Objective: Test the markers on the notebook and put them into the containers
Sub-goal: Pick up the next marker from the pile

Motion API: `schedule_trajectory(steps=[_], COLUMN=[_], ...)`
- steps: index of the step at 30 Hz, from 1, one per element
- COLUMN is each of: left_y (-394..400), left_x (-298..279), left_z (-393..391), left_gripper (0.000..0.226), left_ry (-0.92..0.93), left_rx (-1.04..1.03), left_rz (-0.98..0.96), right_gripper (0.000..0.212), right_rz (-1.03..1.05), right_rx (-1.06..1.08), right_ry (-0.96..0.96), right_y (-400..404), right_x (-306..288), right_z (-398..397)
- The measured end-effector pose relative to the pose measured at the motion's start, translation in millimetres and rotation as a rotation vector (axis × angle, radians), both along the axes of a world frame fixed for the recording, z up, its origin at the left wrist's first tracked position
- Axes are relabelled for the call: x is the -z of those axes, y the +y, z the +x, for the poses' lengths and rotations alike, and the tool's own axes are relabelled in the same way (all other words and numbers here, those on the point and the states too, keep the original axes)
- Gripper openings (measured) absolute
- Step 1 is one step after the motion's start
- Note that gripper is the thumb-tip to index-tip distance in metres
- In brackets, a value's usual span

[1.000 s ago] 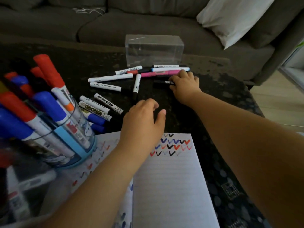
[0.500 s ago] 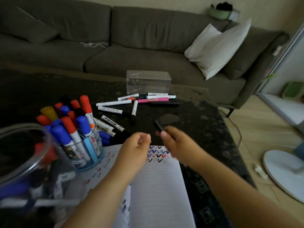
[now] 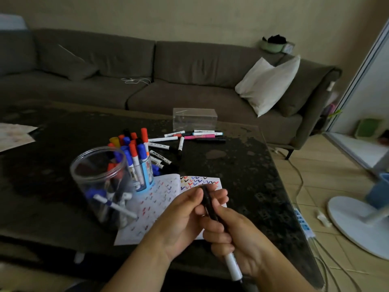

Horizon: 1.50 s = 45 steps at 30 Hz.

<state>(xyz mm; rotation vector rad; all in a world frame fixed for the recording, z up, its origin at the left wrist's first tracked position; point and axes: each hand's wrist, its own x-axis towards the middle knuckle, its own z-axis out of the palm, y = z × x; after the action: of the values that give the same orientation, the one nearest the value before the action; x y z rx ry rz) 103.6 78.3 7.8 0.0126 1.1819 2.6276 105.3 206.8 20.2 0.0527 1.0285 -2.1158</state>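
Both hands hold one black-capped white marker [image 3: 232, 265] over the open notebook [image 3: 155, 199]. My right hand [image 3: 235, 234] grips its barrel, whose white end sticks out toward me. My left hand [image 3: 187, 213] pinches the black cap end between thumb and fingers. The notebook's pages carry rows of coloured check marks. A clear round jar [image 3: 101, 182] holding a few markers stands left of the notebook. Behind it a blue cup [image 3: 145, 175] is packed with red and blue capped markers. Several loose markers [image 3: 179, 140] lie farther back on the table.
A clear rectangular box [image 3: 194, 119] sits at the dark table's far edge [image 3: 242, 165]. A grey sofa with a white pillow [image 3: 267, 85] lies behind. A fan base [image 3: 353, 220] and cables are on the floor to the right. Paper [image 3: 12, 133] lies far left.
My right hand took a black marker from the loose pile and drew it back over the notebook. My left hand closed on its cap end. The view pulled back and up.
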Motion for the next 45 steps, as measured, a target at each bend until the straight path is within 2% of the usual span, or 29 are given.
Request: schedule_trajectory(steps=[3, 6, 8, 11, 14, 17, 19, 20, 23, 24, 26, 28, 29, 32, 33, 37, 39, 41, 43, 45], left_y=[1.5, 3.3, 6.8, 14.8, 23.6, 29.3, 24.7, 20.4, 8.9, 7.6, 9.9, 12.9, 12.6, 1.3, -3.5, -16.3, -18.8, -20.6, -20.3, -18.1], left_x=[-4.2, -8.2, -9.4, -8.3, -5.2, -4.9, -4.1, -3.4, -5.2, -6.2, -10.2, -15.1, -16.0, -20.9, -21.8, -12.6, -3.3, 6.0, 14.8, 26.3], left_z=[12.9, 21.0, 24.4, 26.3, 25.6, 26.8, 28.7, 29.2, 35.6, 39.1, 46.0, 47.6, 45.1, 31.3, 27.5, 18.8, 14.8, 9.8, 5.9, 0.1], left_gripper=[0.021, 0.020, 0.020, 0.020, 0.019, 0.018, 0.021, 0.024, 0.037, 0.036, 0.028, 0.027, 0.027, 0.029, 0.030, 0.027, 0.025, 0.025, 0.018, 0.019], left_ry=[-0.003, -0.010, -0.043, -0.109, -0.216, -0.306, -0.265, -0.227, -0.157, -0.122, -0.077, -0.073, -0.087, -0.148, -0.137, -0.075, -0.096, -0.090, -0.054, 0.001], left_rx=[-0.061, -0.124, -0.177, -0.265, -0.360, -0.389, -0.307, -0.219, 0.004, 0.035, 0.037, -0.028, -0.076, -0.242, -0.265, -0.303, -0.389, -0.452, -0.443, -0.399], left_rz=[-0.036, -0.129, -0.207, -0.333, -0.399, -0.477, -0.442, -0.348, -0.051, -0.017, -0.019, -0.093, -0.119, -0.166, -0.240, -0.518, -0.656, -0.873, -1.032, -1.146], right_gripper=[0.033, 0.031, 0.028, 0.023, 0.033, 0.034, 0.033, 0.032, 0.034, 0.034, 0.033, 0.036, 0.038, 0.034, 0.033, 0.031, 0.029, 0.028, 0.022, 0.028], right_rz=[0.084, 0.294, 0.519, 0.950, 1.332, 1.507, 1.390, 1.217, 0.442, 0.271, 0.128, 0.143, 0.240, 0.854, 0.962, 0.958, 0.860, 0.780, 0.750, 0.693], right_rx=[0.032, 0.074, 0.114, 0.181, 0.149, 0.073, 0.127, 0.143, 0.086, 0.058, 0.010, 0.022, 0.038, 0.013, 0.015, 0.096, 0.114, 0.124, 0.135, 0.194], right_ry=[0.110, 0.276, 0.416, 0.765, 1.091, 1.226, 1.114, 0.947, 0.295, 0.175, 0.100, 0.133, 0.243, 0.807, 0.878, 0.767, 0.635, 0.515, 0.482, 0.476], right_y=[-4.8, -6.5, -7.3, -8.7, -8.4, -7.6, -6.4, -4.5, 3.2, 4.6, 2.9, -3.0, -5.5, -8.2, -7.3, 0.0, 1.8, 2.1, 4.4, 7.1], right_x=[-4.1, -3.8, -1.0, 5.9, 6.8, 8.3, 9.8, 10.7, 0.9, -3.5, -11.8, -11.5, -8.3, 12.9, 19.8, 23.9, 21.9, 19.0, 16.3, 15.5], right_z=[15.1, 24.4, 27.5, 28.8, 32.1, 33.7, 34.1, 32.4, 36.1, 37.9, 41.8, 43.5, 44.2, 48.0, 49.0, 47.3, 44.3, 39.4, 33.5, 26.0])
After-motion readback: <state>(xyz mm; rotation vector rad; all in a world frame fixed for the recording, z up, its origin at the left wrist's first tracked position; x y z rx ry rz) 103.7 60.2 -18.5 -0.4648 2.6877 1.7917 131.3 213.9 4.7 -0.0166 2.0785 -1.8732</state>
